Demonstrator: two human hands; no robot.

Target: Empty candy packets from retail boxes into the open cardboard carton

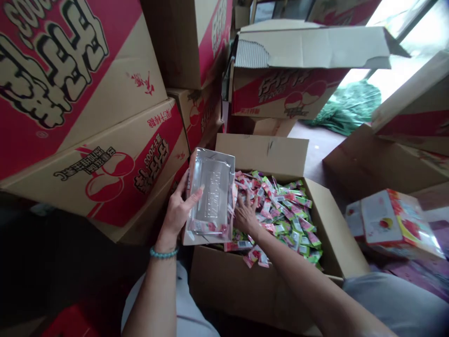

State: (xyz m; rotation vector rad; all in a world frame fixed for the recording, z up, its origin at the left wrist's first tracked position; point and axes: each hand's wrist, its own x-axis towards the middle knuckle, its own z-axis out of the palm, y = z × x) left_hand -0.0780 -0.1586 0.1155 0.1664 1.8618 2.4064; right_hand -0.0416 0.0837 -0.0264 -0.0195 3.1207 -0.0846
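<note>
Among wrapped candies (293, 213), right hand (247, 217) palm-down; left hand (178, 208) around clear box (213, 192).

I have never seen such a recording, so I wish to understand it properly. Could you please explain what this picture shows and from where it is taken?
There is no robot here; a person works bare-handed. The single picture comes from a camera worn on the head, looking forward and down. The left hand, with a beaded bracelet at the wrist, holds a clear-fronted box; something pink shows through its lower end. The right hand is among small wrapped packets, mostly pink and green; whether it grips any, I cannot tell. These lie in an open carton in front of the person. Printed cartons are stacked at the picture's left, and a white and red box sits at the right.
</note>
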